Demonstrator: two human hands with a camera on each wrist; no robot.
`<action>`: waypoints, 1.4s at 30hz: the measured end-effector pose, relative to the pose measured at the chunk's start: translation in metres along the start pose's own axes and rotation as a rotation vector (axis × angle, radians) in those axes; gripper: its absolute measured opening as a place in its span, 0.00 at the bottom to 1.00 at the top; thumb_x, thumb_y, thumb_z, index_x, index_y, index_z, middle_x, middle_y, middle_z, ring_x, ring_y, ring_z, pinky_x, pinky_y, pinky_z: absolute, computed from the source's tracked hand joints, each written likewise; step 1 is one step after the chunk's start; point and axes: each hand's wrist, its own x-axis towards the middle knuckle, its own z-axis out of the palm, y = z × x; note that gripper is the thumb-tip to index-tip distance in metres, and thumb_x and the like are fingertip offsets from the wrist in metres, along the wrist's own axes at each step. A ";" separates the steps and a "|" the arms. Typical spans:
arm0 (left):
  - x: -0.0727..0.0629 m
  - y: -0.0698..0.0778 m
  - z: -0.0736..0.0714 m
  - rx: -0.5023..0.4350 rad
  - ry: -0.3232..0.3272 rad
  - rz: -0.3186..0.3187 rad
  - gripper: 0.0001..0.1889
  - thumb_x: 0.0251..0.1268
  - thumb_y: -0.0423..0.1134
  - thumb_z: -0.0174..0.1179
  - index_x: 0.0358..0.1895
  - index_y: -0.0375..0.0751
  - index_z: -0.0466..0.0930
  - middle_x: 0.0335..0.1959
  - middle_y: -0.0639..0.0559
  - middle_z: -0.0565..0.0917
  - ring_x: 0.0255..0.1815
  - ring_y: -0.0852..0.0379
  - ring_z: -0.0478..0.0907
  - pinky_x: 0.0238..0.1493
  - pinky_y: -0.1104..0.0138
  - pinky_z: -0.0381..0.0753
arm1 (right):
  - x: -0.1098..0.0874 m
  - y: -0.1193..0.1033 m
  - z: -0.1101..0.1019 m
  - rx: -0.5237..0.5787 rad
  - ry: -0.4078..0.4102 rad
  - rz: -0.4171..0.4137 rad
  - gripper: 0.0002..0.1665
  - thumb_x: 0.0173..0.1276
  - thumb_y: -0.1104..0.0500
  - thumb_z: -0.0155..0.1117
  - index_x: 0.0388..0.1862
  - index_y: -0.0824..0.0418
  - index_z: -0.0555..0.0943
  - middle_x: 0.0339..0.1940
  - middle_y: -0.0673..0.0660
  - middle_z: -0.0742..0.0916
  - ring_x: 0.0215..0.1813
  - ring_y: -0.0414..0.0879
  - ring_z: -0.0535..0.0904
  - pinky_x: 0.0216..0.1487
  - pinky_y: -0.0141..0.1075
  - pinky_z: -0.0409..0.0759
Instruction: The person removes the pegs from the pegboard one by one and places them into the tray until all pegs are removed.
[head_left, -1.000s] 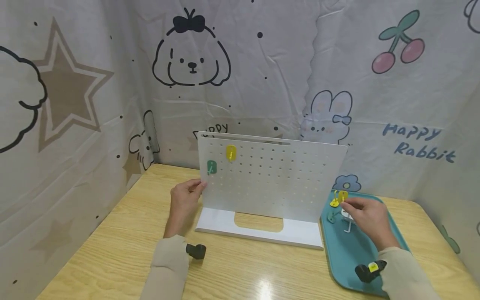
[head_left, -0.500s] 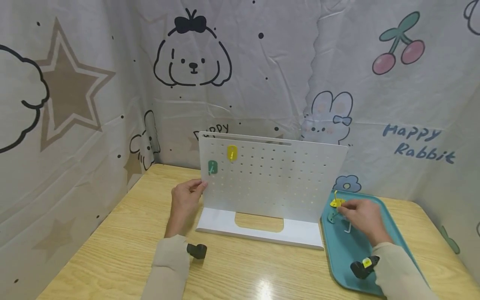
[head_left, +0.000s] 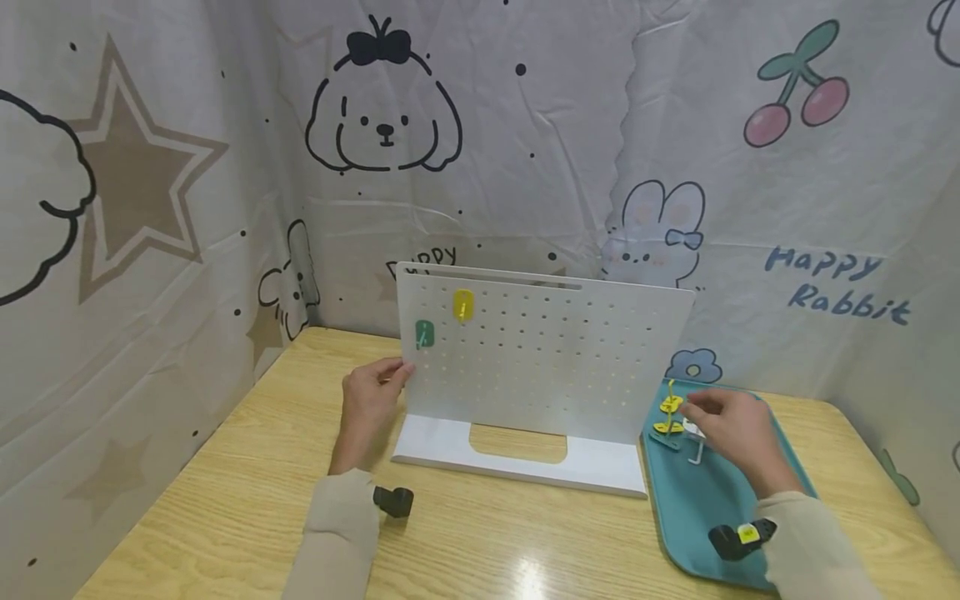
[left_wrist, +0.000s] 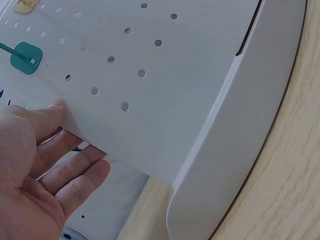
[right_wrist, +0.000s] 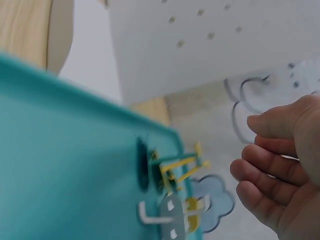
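Note:
My left hand (head_left: 370, 396) grips the left edge of a white pegboard (head_left: 540, 367), thumb on its front and fingers behind, as the left wrist view shows. A green hook (left_wrist: 26, 57) and a yellow hook (head_left: 462, 306) are mounted at the board's upper left. Over the teal tray (head_left: 705, 533), my right hand (head_left: 735, 433) has its fingers loosely bent with nothing between them. By its fingertips lie two yellow hooks, one farther back (head_left: 671, 404) and one nearer (head_left: 668, 427), beside a green hook (head_left: 663, 441). A white hook (right_wrist: 173, 217) is partly hidden by the hand in the head view.
The pegboard stands on a white base (head_left: 435, 442) with a cutout, on a wooden table (head_left: 465, 533). The tray sits right beside the base's right end. A printed cloth (head_left: 540, 167) hangs behind and at both sides.
My right hand moved left and nearer with a yellow hook, let it go beside the green hook, then drew back right. The green hook has shifted. My left hand stays on the board.

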 end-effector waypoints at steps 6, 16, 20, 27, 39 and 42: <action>0.001 -0.001 0.000 0.003 0.002 0.019 0.15 0.72 0.46 0.63 0.51 0.39 0.87 0.44 0.43 0.88 0.41 0.49 0.86 0.40 0.56 0.83 | -0.019 -0.020 -0.011 0.051 0.062 -0.101 0.28 0.73 0.46 0.64 0.56 0.68 0.82 0.50 0.68 0.86 0.51 0.64 0.82 0.42 0.53 0.81; 0.000 -0.001 -0.001 -0.005 -0.007 0.010 0.15 0.72 0.46 0.63 0.51 0.38 0.87 0.45 0.43 0.87 0.42 0.48 0.86 0.43 0.54 0.83 | -0.038 -0.053 -0.013 0.143 0.159 -0.216 0.23 0.70 0.51 0.69 0.55 0.66 0.84 0.48 0.63 0.88 0.45 0.57 0.85 0.37 0.31 0.79; -0.001 0.000 -0.001 -0.018 -0.007 0.016 0.15 0.72 0.44 0.63 0.51 0.37 0.87 0.46 0.43 0.87 0.43 0.48 0.86 0.44 0.53 0.84 | -0.040 -0.068 -0.009 0.170 0.204 -0.275 0.19 0.69 0.54 0.70 0.53 0.66 0.85 0.45 0.60 0.89 0.43 0.54 0.85 0.37 0.24 0.76; 0.000 0.000 -0.001 -0.027 -0.010 0.021 0.14 0.72 0.44 0.63 0.50 0.37 0.87 0.45 0.44 0.87 0.44 0.48 0.86 0.44 0.54 0.84 | -0.035 -0.090 0.002 0.247 0.242 -0.406 0.15 0.66 0.61 0.72 0.49 0.66 0.86 0.41 0.57 0.90 0.40 0.49 0.86 0.38 0.20 0.76; 0.000 0.000 -0.001 -0.022 -0.006 0.022 0.15 0.72 0.45 0.63 0.50 0.37 0.87 0.45 0.44 0.87 0.45 0.48 0.85 0.45 0.54 0.83 | -0.025 -0.125 0.023 0.331 0.196 -0.524 0.13 0.67 0.62 0.71 0.48 0.66 0.87 0.42 0.56 0.90 0.42 0.49 0.87 0.41 0.37 0.82; 0.000 0.000 -0.001 -0.020 -0.011 0.018 0.15 0.72 0.45 0.63 0.51 0.37 0.87 0.45 0.45 0.87 0.45 0.48 0.85 0.45 0.54 0.83 | -0.023 -0.133 0.027 0.354 0.168 -0.520 0.13 0.68 0.60 0.71 0.49 0.65 0.86 0.43 0.55 0.90 0.43 0.49 0.86 0.43 0.43 0.83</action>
